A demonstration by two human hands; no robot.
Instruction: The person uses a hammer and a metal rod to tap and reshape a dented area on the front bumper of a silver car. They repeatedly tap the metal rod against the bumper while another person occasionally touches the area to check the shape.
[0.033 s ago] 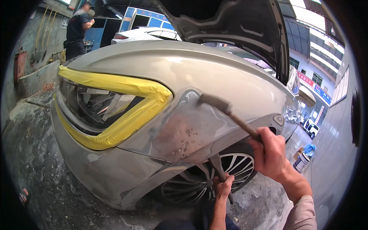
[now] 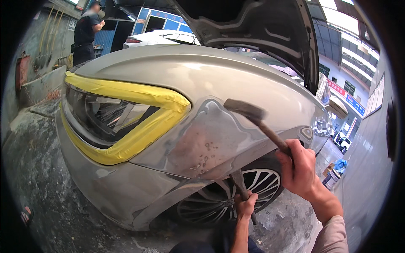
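The right hand (image 2: 300,168) is wrapped round the wooden handle of a body hammer (image 2: 245,110), its head over the bare-metal patch (image 2: 200,145) on the car's front fender (image 2: 253,78); contact cannot be told. The left hand (image 2: 246,204) grips a metal bar (image 2: 238,182) in front of the wheel (image 2: 263,181), its upper end at the wheel-arch edge. Yellow masking tape (image 2: 168,103) borders the headlight (image 2: 103,120).

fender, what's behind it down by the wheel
Below the edge of the fender, part of the wheel shows, with the bar in the left hand. The bar's upper end and the fender's inner side are hidden.
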